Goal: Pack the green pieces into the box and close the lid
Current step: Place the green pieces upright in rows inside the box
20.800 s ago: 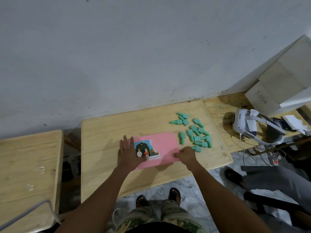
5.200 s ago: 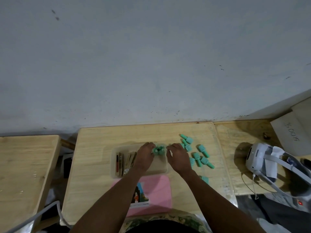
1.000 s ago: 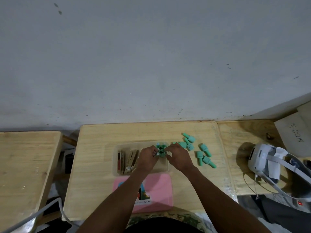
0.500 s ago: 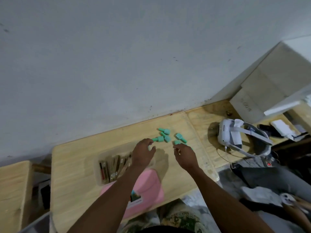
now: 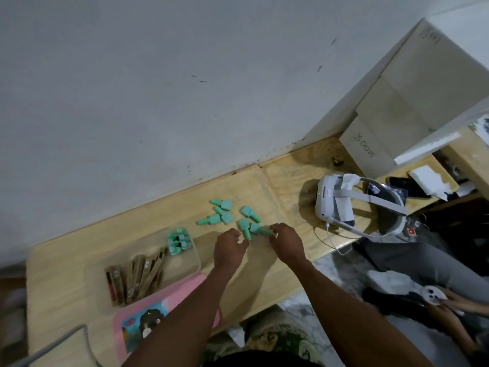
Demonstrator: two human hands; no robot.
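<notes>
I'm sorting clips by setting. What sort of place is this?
Probably a makeshift indoor workroom: plain plywood tables against a bare grey wall, a white VR-style headset with its cable, and cardboard boxes stacked beside.

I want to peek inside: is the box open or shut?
Open. The pink lid lies beside the clear box, and green pieces show inside it.

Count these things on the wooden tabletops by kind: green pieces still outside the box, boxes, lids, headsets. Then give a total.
loose green pieces: 6
clear box: 1 (the green pieces inside it are too bunched to count)
pink lid: 1
white headset: 1
Total: 9
</notes>
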